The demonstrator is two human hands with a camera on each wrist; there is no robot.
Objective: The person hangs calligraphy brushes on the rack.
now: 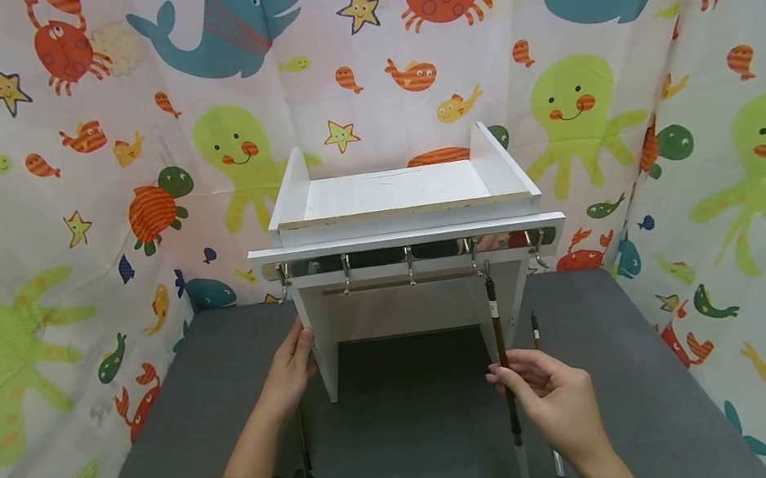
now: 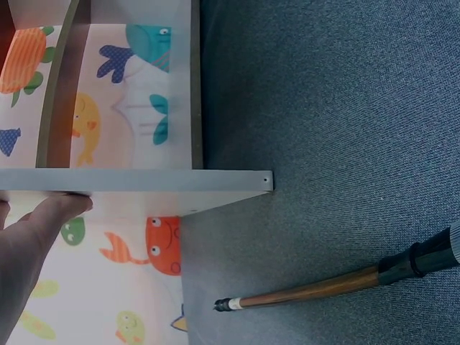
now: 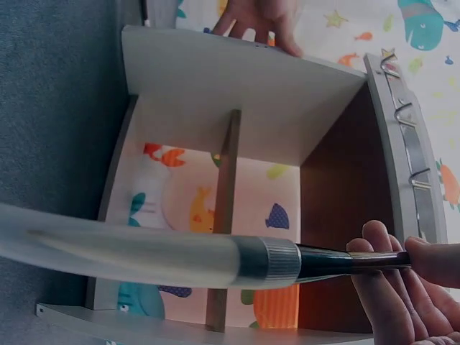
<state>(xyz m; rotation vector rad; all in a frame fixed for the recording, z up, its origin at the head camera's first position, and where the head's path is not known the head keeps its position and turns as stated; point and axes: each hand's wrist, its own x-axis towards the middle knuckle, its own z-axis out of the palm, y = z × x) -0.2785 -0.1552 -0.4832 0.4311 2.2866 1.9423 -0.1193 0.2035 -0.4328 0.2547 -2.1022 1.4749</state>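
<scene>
A white shelf (image 1: pixel 398 191) with a rail of metal hooks (image 1: pixel 408 256) stands on the grey mat. My left hand (image 1: pixel 292 364) rests with straight fingers against the shelf's left side panel (image 2: pixel 144 180); the left wrist view shows that hand (image 2: pixel 29 244) touching the panel's edge. My right hand (image 1: pixel 534 382) pinches a dark brown brush (image 1: pixel 499 337) that hangs upright, its top loop at one hook (image 1: pixel 481 261). In the right wrist view the brush's clear cap (image 3: pixel 144 251) crosses the frame and my fingers (image 3: pixel 388 287) grip the handle.
A second brush (image 1: pixel 545 392) lies on the mat right of my right hand. A third brush (image 1: pixel 307 465) lies by my left forearm and shows as the brush (image 2: pixel 316 290) in the left wrist view. Sea-animal curtains (image 1: pixel 20 244) close in the back and both sides.
</scene>
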